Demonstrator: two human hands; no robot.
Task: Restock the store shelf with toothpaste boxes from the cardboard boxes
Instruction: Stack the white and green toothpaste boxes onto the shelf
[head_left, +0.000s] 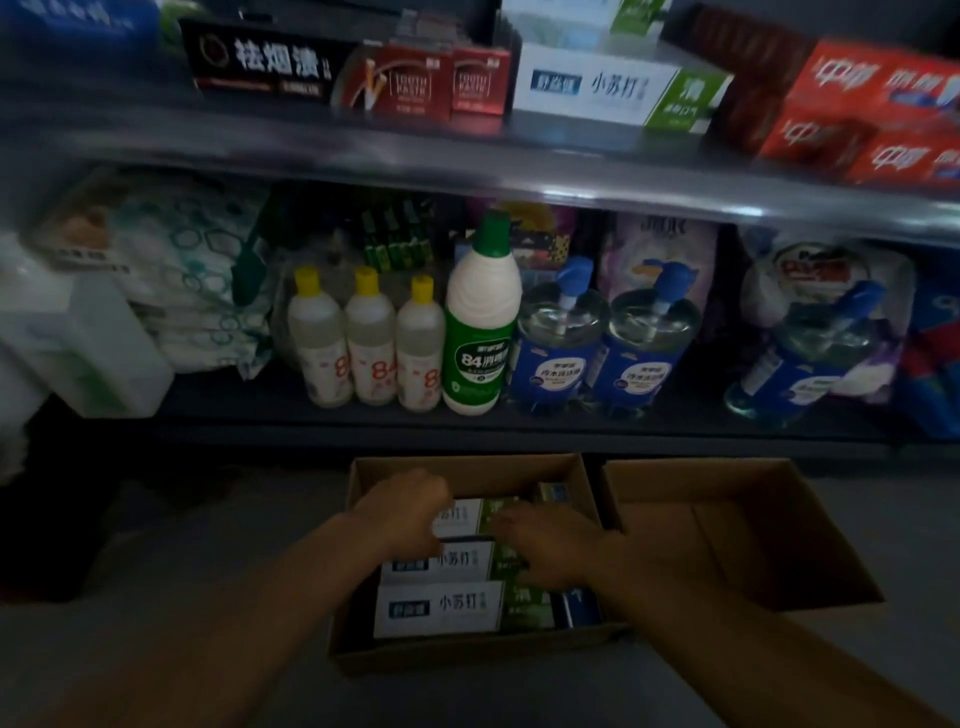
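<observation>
A cardboard box (363, 488) on the floor holds several white-and-green toothpaste boxes (441, 608) lying flat in a row. Both hands reach into it. My left hand (402, 512) is curled over the left end of the farthest toothpaste box (467, 514). My right hand (545, 551) lies on the green right ends of the farthest and middle boxes, fingers bent around them. On the upper shelf (467, 150) a matching white-and-green toothpaste box (613, 85) sits among black, red and orange toothpaste boxes.
A second cardboard box (737, 525), open with nothing visible inside, stands right of the first. The lower shelf (467, 421) carries disinfectant bottles (480, 322), blue pump bottles (561, 338) and bagged goods. A white container (78, 332) is at the left.
</observation>
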